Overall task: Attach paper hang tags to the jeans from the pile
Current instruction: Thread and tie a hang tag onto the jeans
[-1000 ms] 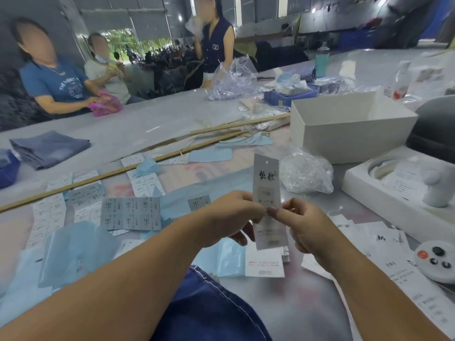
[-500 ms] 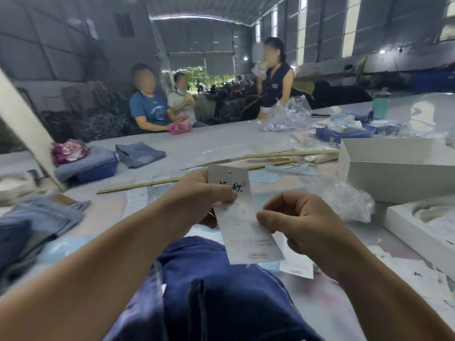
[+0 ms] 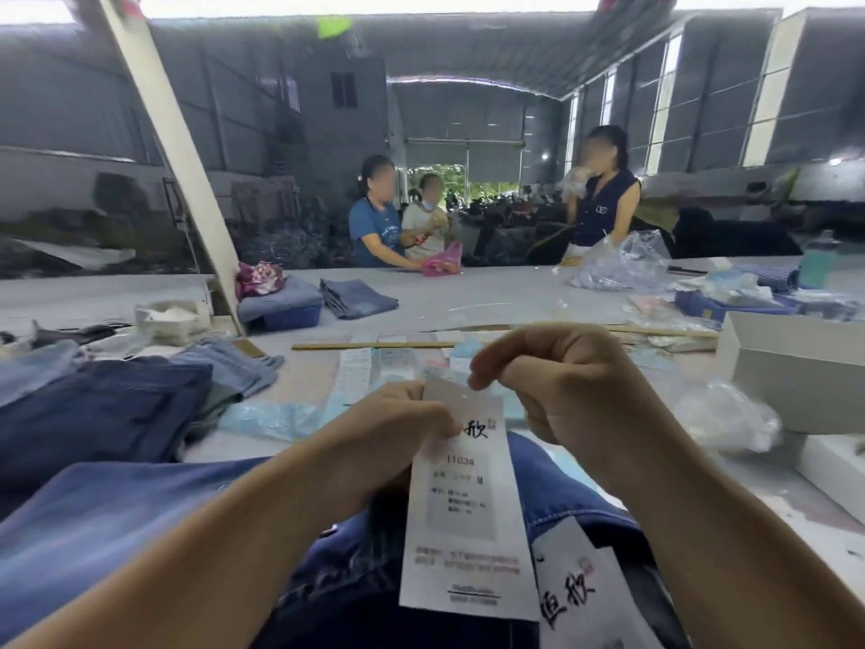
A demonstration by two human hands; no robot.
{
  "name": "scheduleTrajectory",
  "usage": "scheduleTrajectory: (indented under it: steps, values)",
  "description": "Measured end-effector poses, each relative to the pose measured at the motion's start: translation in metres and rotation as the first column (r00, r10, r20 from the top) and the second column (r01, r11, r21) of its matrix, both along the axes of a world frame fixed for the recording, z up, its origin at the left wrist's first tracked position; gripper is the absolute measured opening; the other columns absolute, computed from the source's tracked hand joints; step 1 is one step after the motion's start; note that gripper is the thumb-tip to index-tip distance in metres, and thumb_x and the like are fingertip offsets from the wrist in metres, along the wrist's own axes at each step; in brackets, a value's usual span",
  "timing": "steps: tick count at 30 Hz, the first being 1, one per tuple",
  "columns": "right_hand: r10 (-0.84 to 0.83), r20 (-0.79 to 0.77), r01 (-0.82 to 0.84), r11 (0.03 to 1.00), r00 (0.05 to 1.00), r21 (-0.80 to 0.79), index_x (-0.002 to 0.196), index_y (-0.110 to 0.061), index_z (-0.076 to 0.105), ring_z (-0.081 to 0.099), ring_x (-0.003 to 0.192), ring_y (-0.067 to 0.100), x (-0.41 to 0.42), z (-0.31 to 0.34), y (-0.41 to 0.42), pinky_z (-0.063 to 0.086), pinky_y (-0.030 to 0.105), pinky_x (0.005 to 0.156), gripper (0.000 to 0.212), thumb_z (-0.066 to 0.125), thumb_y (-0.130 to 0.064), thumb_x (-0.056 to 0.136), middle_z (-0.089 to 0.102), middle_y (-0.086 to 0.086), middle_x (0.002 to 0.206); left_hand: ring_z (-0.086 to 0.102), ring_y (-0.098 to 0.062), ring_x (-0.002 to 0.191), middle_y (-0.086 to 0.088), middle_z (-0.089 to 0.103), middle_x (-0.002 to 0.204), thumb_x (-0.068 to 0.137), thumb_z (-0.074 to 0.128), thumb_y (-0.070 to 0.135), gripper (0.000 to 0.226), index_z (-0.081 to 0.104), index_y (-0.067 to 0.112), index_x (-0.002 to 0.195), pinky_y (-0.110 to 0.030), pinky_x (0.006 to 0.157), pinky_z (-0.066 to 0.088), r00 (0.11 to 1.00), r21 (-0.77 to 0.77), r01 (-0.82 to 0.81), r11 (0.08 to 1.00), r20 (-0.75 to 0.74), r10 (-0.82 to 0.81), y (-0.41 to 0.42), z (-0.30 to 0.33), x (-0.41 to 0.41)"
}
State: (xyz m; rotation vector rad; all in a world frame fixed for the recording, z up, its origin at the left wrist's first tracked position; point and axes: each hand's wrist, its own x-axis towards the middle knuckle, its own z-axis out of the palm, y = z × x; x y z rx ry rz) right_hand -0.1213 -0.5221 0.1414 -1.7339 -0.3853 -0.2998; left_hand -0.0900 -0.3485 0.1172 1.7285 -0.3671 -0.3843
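- The left hand [image 3: 398,433] pinches a white paper hang tag [image 3: 463,498] near its top edge, thumb and fingers curled onto the card — the tag hangs upright in front of the person, printed side toward the camera.
- A small punched hole shows near the tag's top, just beside the left thumb.
- The right hand [image 3: 561,381] is held just above and to the right of the tag, fingers curled with the fingertips close to the tag's top corner; whether it holds anything between them cannot be told.
- A second hang tag [image 3: 585,587] lies tilted below and to the right of the first, its lower part running out of the picture, resting on the blue jeans [image 3: 140,522] spread under both forearms.
- A pile of folded jeans [image 3: 98,409] in dark and lighter blue sits on the bench [image 3: 491,292] to the left, near the left forearm.
- Beyond the hands, strips of printed labels [image 3: 355,372] and a long wooden stick [image 3: 370,345] lie on the bench.
- To the right stand a white open box [image 3: 795,363] and a crumpled clear plastic bag [image 3: 730,414] just in front of it.
- More folded jeans [image 3: 358,297] rest farther back — three people [image 3: 379,227] are at the far side of the bench.
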Motion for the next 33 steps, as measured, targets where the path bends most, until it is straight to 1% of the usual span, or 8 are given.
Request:
scheduleTrajectory:
  steps: [2, 6, 10, 13, 17, 22, 26, 33]
  values:
    - [-0.012, 0.029, 0.013, 0.999, 1.000, -0.036, 0.068, -0.018, 0.073, 0.038, 0.034, 0.003, -0.010, -0.001, 0.007, 0.029, 0.015, 0.037, 0.011, 0.072, -0.011, 0.077, 0.059, -0.008, 0.048, 0.066, -0.020, 0.065, -0.007, 0.069, 0.076, 0.090, 0.050, 0.001, 0.021, 0.065, 0.015, 0.090, -0.031, 0.063, 0.052, 1.000, -0.016, 0.002, 1.000, 0.011, -0.001, 0.004, -0.004, -0.010]
    - [-0.035, 0.038, 0.036, 0.999, 0.999, -0.023, 0.059, -0.017, 0.056, 0.035, 0.036, 0.003, -0.021, -0.009, 0.016, 0.030, 0.016, 0.040, 0.031, 0.080, -0.007, 0.075, 0.042, -0.013, 0.043, 0.065, -0.018, 0.063, -0.005, 0.069, 0.075, 0.088, 0.050, -0.001, 0.041, 0.072, 0.029, 0.070, -0.030, 0.058, 0.054, 0.999, -0.111, 0.033, 0.993, 0.014, -0.031, 0.008, -0.008, -0.024]
    - [-0.006, -0.052, 0.009, 0.998, 0.999, 0.064, 0.065, -0.015, 0.049, 0.027, 0.038, 0.008, -0.026, -0.013, 0.020, 0.025, 0.020, 0.042, 0.029, 0.068, 0.003, 0.077, 0.038, -0.007, 0.046, 0.064, -0.014, 0.060, 0.000, 0.068, 0.073, 0.089, 0.051, 0.000, 0.045, 0.073, 0.032, 0.067, -0.027, 0.054, 0.052, 0.998, -0.132, 0.056, 0.990, 0.042, -0.050, 0.007, -0.012, -0.032]
    - [0.075, -0.116, -0.060, 0.990, 0.990, 0.129, 0.087, -0.010, 0.059, 0.025, 0.034, 0.008, -0.029, -0.011, 0.022, 0.022, 0.016, 0.037, 0.022, 0.048, 0.009, 0.086, 0.056, 0.009, 0.054, 0.062, -0.012, 0.055, 0.002, 0.066, 0.068, 0.092, 0.046, -0.001, 0.050, 0.073, 0.031, 0.066, -0.024, 0.050, 0.050, 0.997, -0.144, 0.067, 0.987, 0.040, -0.062, 0.008, -0.017, -0.035]
    - [0.084, -0.134, -0.073, 0.994, 0.987, 0.080, 0.082, 0.001, 0.070, 0.023, 0.033, 0.009, -0.027, -0.012, 0.025, 0.022, 0.014, 0.035, 0.034, 0.038, 0.012, 0.083, 0.068, 0.023, 0.067, 0.058, -0.017, 0.064, -0.007, 0.058, 0.081, 0.079, 0.058, 0.010, 0.014, 0.062, 0.016, 0.091, -0.028, 0.055, 0.050, 0.998, -0.211, 0.039, 0.977, 0.048, -0.029, 0.009, -0.023, -0.033]
    - [0.203, -0.149, -0.176, 0.968, 0.968, 0.179, 0.066, 0.000, 0.066, 0.021, 0.034, 0.011, -0.024, -0.019, 0.027, 0.020, 0.015, 0.039, 0.037, 0.033, 0.010, 0.080, 0.055, 0.016, 0.053, 0.068, -0.024, 0.085, -0.008, 0.065, 0.119, 0.073, 0.058, 0.015, 0.058, 0.057, 0.024, 0.131, -0.038, 0.072, 0.056, 0.990, -0.222, 0.068, 0.973, 0.136, -0.039, 0.009, -0.030, -0.031]
    - [0.265, -0.131, -0.237, 0.952, 0.955, 0.195, 0.063, -0.001, 0.062, 0.021, 0.034, 0.011, -0.020, -0.024, 0.028, 0.020, 0.015, 0.040, 0.025, 0.038, 0.000, 0.072, 0.048, 0.011, 0.046, 0.066, -0.025, 0.082, -0.009, 0.069, 0.092, 0.079, 0.060, 0.015, 0.026, 0.070, 0.017, 0.103, -0.036, 0.072, 0.054, 0.980, -0.235, 0.124, 0.964, 0.180, -0.082, 0.008, -0.031, -0.035]
    - [0.295, -0.076, -0.274, 0.938, 0.952, 0.214, 0.062, -0.006, 0.064, 0.021, 0.035, 0.011, -0.017, -0.027, 0.025, 0.022, 0.015, 0.040, 0.025, 0.039, -0.004, 0.068, 0.046, 0.007, 0.047, 0.063, -0.015, 0.069, -0.003, 0.070, 0.082, 0.083, 0.065, 0.024, 0.012, 0.076, 0.019, 0.084, -0.026, 0.063, 0.051, 0.987, -0.311, 0.041, 0.950, 0.163, 0.010, 0.008, -0.030, -0.036]
